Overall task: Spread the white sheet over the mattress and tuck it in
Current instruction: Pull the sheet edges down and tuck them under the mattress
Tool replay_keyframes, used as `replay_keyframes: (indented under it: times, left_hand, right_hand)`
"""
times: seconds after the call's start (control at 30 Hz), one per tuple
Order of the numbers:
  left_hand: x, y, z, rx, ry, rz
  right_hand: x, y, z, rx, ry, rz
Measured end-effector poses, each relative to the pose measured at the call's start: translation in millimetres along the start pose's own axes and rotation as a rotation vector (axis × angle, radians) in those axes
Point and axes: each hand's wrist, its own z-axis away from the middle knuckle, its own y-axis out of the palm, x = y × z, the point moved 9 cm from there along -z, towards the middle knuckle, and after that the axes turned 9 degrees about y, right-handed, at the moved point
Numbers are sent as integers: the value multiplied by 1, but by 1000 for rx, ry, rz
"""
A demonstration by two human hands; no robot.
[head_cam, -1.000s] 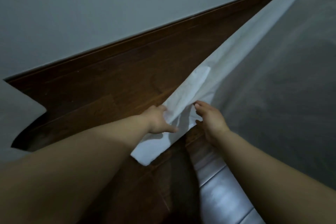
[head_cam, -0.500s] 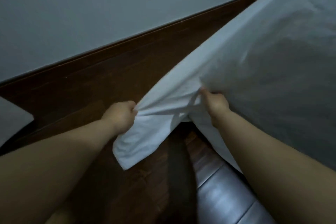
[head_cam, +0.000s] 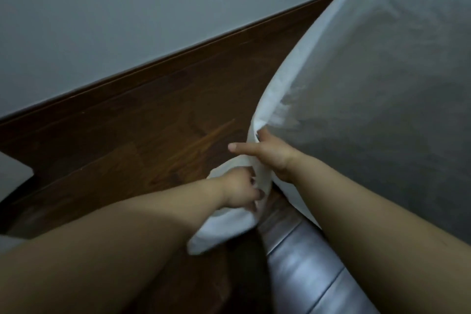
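- White cloth is bunched in the left hand (head_cam: 240,190), whose fingers are curled tight round a gathered corner of the white sheet (head_cam: 382,99); a loose flap of that corner hangs below the fist toward the near left.
- Just beyond and to the right, the right hand (head_cam: 274,158) has its thumb stretched out to the left, free of the cloth, while its fingers (head_cam: 262,135) go behind the sheet's folded edge; whether they pinch the fabric or only press on it cannot be told.
- Both hands are close together, the sheet's edge running between them.
- From the hands, the sheet's left edge runs as a long line up and to the far right, reaching the top of the view; the cloth fills the whole right side and hides whatever is beneath it.
- Below the hands, at the near right, a glossy grey padded surface (head_cam: 313,275) with a stitched seam shows under the sheet's lower edge.
- Left of the sheet's edge lies a broad band of dark brown wooden panel (head_cam: 142,130), uncovered, slanting the same way as the sheet.
- Beyond the panel's top rim is a plain grey wall (head_cam: 127,7).
- At the far left edge, a pale grey shape (head_cam: 11,178) cuts across the panel; what it is cannot be told.
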Motion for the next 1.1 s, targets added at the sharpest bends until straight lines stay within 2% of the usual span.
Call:
replay_keyframes:
  times: [0.03,0.1,0.17,0.23,0.3,0.37,0.43,0.53,0.63,0.73,0.8,0.87,0.93,0.97,1.0,1.07,1.1]
  left_hand:
    - [-14,16,-1,66,32,26]
    - [-24,25,-7,139,68,-109]
    - [-18,-4,-17,-5,70,-346]
    - [-17,-44,-19,-254,71,-357]
    - [-34,-64,-16,-398,199,-354]
    - [-64,-63,-16,-412,391,-502]
    - [-95,-53,-9,-424,557,-749]
    - [-123,-35,-6,-393,663,-946]
    - [-121,-35,-16,-344,543,-1012]
    - [-100,-62,-20,-430,337,-986]
    - [-86,-79,-15,-485,271,-927]
    - [-75,-93,-7,-532,226,-855]
    - [-66,-104,-1,-555,181,-795]
    - [-63,-110,1,-572,163,-769]
    - [-59,-117,4,-600,150,-739]
    - [-54,-130,10,-659,141,-668]
    - [-53,-135,12,-677,142,-634]
  right_hand:
    - [-4,-11,-1,-74,11,24]
    - [-14,-37,-5,-247,28,78]
    - [-22,-53,-1,-325,60,183]
    - [-35,-63,1,-323,84,280]
    - [-50,-65,1,-289,128,306]
    - [-52,-60,6,-247,116,328]
    - [-48,-51,8,-195,52,397]
    - [-55,-50,9,-203,80,471]
    - [-64,-48,7,-188,54,564]
    - [-88,-53,7,-179,131,583]
    - [-115,-61,7,-200,244,769]
    - [-142,-60,8,-104,382,1041]
    - [-152,-72,6,-62,432,1128]
    - [-143,-83,3,-121,410,1162]
    - [-124,-100,-1,-276,363,1135]
    - [-83,-133,3,-632,224,904]
    - [-73,-138,5,-731,125,750]
